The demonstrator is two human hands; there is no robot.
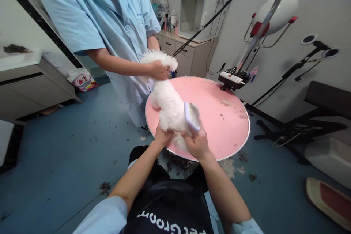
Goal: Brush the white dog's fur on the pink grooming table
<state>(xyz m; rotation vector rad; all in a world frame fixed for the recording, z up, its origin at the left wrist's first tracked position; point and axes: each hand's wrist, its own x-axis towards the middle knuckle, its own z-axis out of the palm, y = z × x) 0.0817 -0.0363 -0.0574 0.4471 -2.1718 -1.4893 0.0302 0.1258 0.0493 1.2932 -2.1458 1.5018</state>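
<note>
A white fluffy dog stands on a round pink grooming table, its rear end toward me. My left hand is closed on the dog's hindquarters at the left; some of its fingers are hidden in the fur. In my right hand is a slicker brush with a lavender rim, its pins facing up and right. That hand rests against the right side of the dog's rear. A co-worker's hand holds the dog around its head.
A metal grooming arm with a dark strap rises at the table's right. Near its base lies a white bottle. Fur clumps litter the blue floor. The co-worker in a light blue shirt stands at the table's left.
</note>
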